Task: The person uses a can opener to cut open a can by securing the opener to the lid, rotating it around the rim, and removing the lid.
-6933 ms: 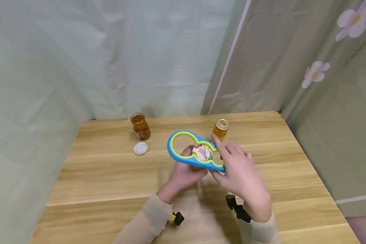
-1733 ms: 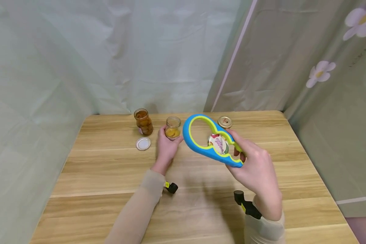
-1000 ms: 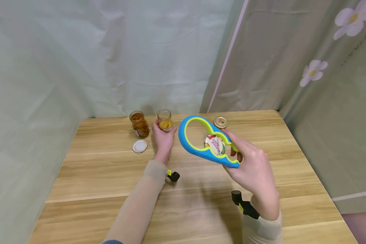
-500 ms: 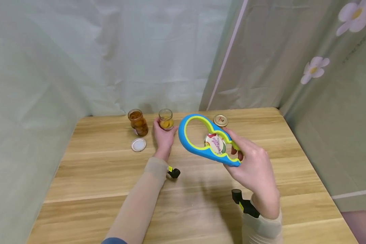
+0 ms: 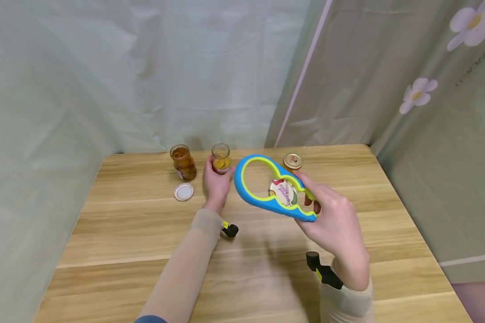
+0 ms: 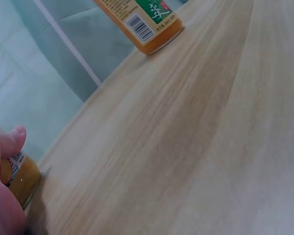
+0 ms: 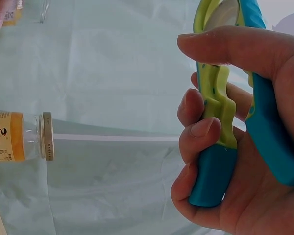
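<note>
At the back of the table, my left hand point(image 5: 217, 186) grips an open glass jar point(image 5: 221, 162) with yellow fruit low inside it. Thumb and fingers lie around its lower part; the left wrist view shows the jar's base point(image 6: 25, 182) right at the wooden surface. My right hand point(image 5: 333, 220) holds a blue and lime-green jar opener point(image 5: 240, 183) raised over the table. Within the opener's toothed gap sits a printed lid point(image 5: 284, 192), away from any jar. In the right wrist view, fingers curl round the opener's two handles point(image 7: 215, 176).
Left of the held jar stands an open jar of brown fruit point(image 5: 183, 163), with a white lid point(image 5: 183, 192) lying in front. A capped jar with a gold lid point(image 5: 293, 161) stands behind the opener. Curtains point(image 5: 218, 80) hang along the table's back edge.
Earlier, both hands worked at mid-table with the opener over the lidded jar. The lid then came away in the opener, and my left hand moved the jar back and left. Lately both hands barely move.
</note>
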The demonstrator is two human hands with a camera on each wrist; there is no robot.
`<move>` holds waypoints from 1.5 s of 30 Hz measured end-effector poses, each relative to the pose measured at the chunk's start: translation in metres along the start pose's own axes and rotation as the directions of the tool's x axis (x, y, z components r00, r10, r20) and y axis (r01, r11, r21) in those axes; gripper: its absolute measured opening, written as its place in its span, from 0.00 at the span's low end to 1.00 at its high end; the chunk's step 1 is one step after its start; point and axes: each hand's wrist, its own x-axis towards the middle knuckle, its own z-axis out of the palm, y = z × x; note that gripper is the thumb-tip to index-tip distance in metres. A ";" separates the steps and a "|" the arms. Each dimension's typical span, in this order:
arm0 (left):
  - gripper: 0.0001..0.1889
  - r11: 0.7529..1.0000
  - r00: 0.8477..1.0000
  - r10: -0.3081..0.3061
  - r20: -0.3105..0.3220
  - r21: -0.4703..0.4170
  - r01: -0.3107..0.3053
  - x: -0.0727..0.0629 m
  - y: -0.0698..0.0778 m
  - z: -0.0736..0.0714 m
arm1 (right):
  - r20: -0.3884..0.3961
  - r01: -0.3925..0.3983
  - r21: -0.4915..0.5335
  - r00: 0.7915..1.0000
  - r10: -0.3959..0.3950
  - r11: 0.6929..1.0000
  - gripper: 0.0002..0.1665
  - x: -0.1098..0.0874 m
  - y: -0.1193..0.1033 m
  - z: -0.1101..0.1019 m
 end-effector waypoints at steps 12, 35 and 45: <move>0.52 1.000 1.000 -0.015 0.007 0.013 0.015 -0.006 0.001 -0.004 | 0.008 0.005 0.011 1.000 -0.005 1.000 0.48 0.002 0.000 -0.001; 0.49 0.975 0.996 0.011 0.084 -0.222 0.008 -0.041 0.014 -0.031 | 0.032 0.009 0.008 0.999 -0.009 1.000 0.47 0.009 0.002 0.005; 0.31 0.912 0.984 0.047 0.172 -0.410 0.028 -0.058 0.041 -0.060 | 0.052 0.009 -0.001 0.999 -0.009 1.000 0.47 0.009 0.005 0.005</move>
